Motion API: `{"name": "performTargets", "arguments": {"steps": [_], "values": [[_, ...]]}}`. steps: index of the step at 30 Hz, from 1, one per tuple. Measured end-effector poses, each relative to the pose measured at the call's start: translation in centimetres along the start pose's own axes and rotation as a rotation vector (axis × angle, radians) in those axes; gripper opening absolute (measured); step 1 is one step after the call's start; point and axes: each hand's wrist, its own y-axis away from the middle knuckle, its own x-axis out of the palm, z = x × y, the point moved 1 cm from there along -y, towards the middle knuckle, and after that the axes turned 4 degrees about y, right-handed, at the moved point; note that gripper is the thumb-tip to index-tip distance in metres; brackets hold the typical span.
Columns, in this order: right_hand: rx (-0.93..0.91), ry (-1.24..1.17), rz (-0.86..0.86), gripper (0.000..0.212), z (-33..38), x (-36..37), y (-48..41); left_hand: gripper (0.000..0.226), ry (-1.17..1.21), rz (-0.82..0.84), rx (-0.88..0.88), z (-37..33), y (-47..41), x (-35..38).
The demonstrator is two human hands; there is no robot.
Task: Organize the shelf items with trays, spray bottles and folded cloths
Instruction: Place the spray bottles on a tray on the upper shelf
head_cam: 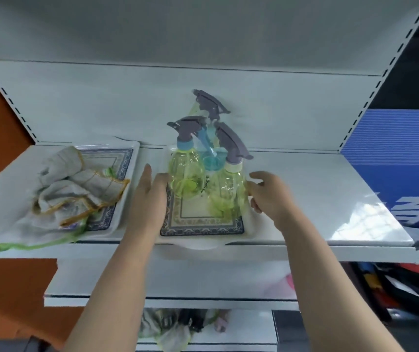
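A white tray with a blue patterned border [200,228] sits at the front middle of the white shelf and overhangs its edge a little. On it stand a yellow-green spray bottle [186,174], a second yellow-green one [227,193] and a blue one [212,161] behind them, all with purple trigger heads. My left hand [148,196] lies along the tray's left side, fingers straight. My right hand [269,196] grips the tray's right side beside the nearer bottle. A second patterned tray [122,158] at the left holds crumpled grey cloths [76,189] that spill over the shelf edge.
The shelf's bare right half [330,199] runs to a blue panel [401,168]. A lower shelf [177,283] juts out below my forearms, with cloths and dark items [177,323] under it. An orange wall [5,128] bounds the left.
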Motion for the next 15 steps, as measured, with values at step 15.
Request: {"name": "performTargets", "arguments": {"steps": [15], "values": [[-0.045, -0.048, -0.273, 0.023, -2.7, -4.7, 3.2, 0.077, 0.365, -0.186, -0.087, -0.1, 5.5, 5.4]]}}
